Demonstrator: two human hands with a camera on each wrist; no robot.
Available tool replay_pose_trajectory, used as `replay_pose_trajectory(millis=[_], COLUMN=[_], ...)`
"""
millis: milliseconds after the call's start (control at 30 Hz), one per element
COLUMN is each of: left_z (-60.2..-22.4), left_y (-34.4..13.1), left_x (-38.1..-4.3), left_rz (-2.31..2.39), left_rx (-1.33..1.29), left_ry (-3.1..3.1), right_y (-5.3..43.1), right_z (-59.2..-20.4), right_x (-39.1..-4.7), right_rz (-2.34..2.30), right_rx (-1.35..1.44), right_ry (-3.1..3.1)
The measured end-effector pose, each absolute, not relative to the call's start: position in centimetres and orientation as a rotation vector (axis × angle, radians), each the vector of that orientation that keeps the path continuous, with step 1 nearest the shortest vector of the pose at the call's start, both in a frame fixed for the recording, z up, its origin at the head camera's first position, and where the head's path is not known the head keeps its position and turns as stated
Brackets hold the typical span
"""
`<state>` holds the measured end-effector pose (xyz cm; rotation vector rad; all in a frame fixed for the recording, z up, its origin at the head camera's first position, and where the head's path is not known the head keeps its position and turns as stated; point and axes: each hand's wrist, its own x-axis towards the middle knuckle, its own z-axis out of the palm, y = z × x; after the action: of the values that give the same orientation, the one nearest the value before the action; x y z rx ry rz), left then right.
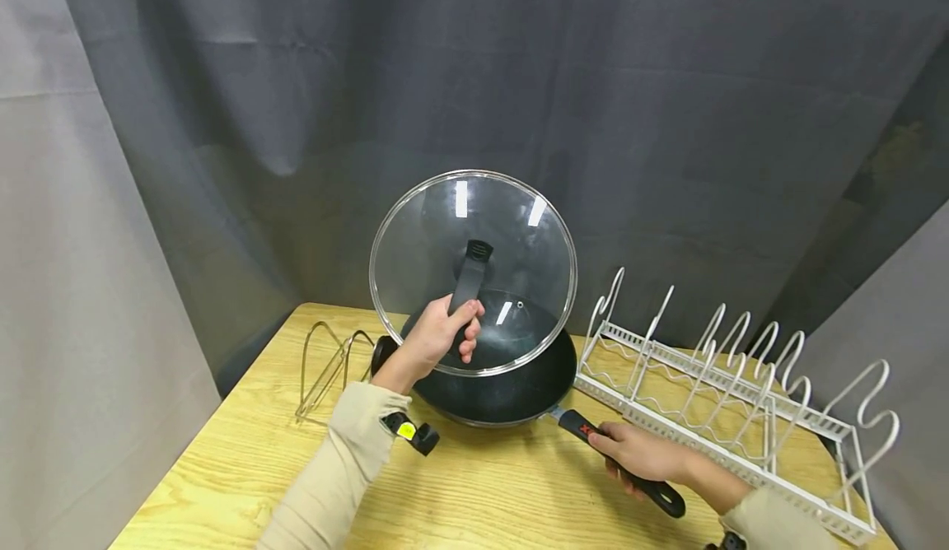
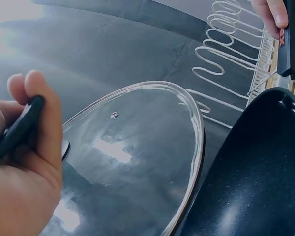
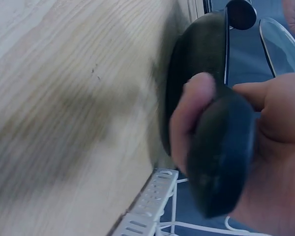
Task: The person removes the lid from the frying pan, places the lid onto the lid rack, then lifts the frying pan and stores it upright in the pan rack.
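My left hand (image 1: 442, 332) grips the black handle (image 1: 474, 266) of a round glass lid (image 1: 415, 229). The lid, metal-rimmed, is tilted up above a black wok (image 1: 504, 402), overlapping its back half in the head view. In the left wrist view the lid (image 2: 152, 132) stands apart from most of the wok (image 2: 255, 172), its rim close to the wok's edge. My right hand (image 1: 641, 451) holds the wok's long black handle (image 1: 663, 496), fingers wrapped around it. The right wrist view shows the handle's end (image 3: 223, 152) in front of the palm.
A white rack (image 1: 712, 443) with upright wire dividers stands on the wooden table (image 1: 445, 501) at the right, close beside the wok. A small metal wire stand (image 1: 315, 377) is left of the wok. Dark grey curtain (image 1: 474, 64) hangs behind the table.
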<state>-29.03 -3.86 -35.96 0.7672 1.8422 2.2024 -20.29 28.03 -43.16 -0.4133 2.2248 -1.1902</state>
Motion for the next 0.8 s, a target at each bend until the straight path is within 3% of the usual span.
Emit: replay_pose_trajectory(millis=[300,800], left_z=[-35.3,-34.9], left_y=[-5.1,-7.5], left_x=[-28.7,-27.6], left_rz=[2.207,2.261], left_rx=[0.769,0.733], left_ry=[1.893,2.05], right_y=[27.2,22.8], right_z=[-41.8,-37.9], right_x=[-21.1,-22.7], right_rz=[-0.829,-0.714], right_rx=[-0.57,-0.652], right_ry=[2.628,2.89])
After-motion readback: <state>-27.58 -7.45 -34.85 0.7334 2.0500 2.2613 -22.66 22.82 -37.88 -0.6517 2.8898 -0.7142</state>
